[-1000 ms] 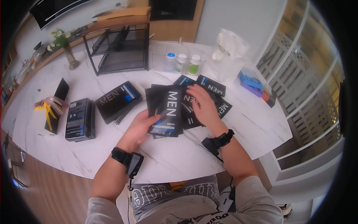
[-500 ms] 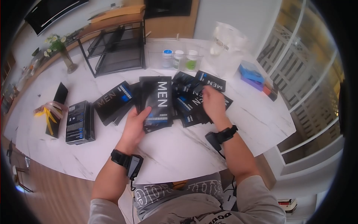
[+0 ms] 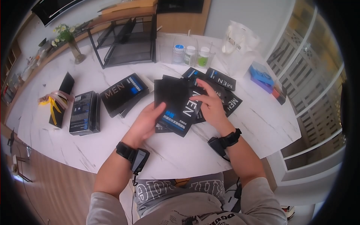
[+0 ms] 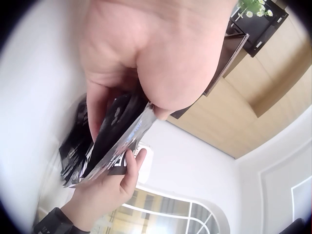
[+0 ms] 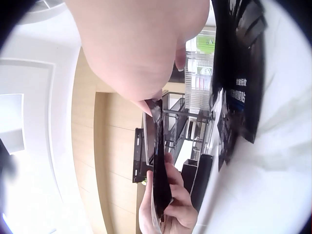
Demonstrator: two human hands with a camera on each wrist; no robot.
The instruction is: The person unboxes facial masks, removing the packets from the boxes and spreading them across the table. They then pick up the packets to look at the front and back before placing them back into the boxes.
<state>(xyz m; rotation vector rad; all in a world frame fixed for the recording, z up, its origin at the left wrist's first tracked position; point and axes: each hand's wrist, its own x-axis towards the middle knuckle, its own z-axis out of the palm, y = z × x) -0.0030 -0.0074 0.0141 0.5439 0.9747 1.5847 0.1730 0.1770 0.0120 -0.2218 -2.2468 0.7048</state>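
Observation:
Flat black sachets (image 3: 172, 99) printed "MEN" are gripped in a small stack by my left hand (image 3: 144, 123), its thumb lying across their left side. The top sachet is turned at a slant against those under it. At that sachet's right edge my right hand (image 3: 213, 108) pinches it; the right wrist view shows the sachet's upper end (image 5: 156, 105) at the fingertips. More black sachets (image 3: 223, 79) lie fanned on the table beyond and beside my right hand, partly hidden by it. In the left wrist view the held sachets (image 4: 117, 126) appear edge-on between thumb and fingers.
Left of the hands are black "MEN" boxes (image 3: 123, 93), another stack of boxes (image 3: 84, 114) and a black item tied with yellow ribbon (image 3: 60, 103). Behind stand a mesh rack (image 3: 127, 41), a clear bin (image 3: 165, 56) with bottles, and a white bag (image 3: 240, 45). Small coloured boxes (image 3: 262, 77) sit right.
My right hand has moved from the fanned sachets on the right back to the held stack. The top sachet there now lies at a slant. My left hand keeps its hold.

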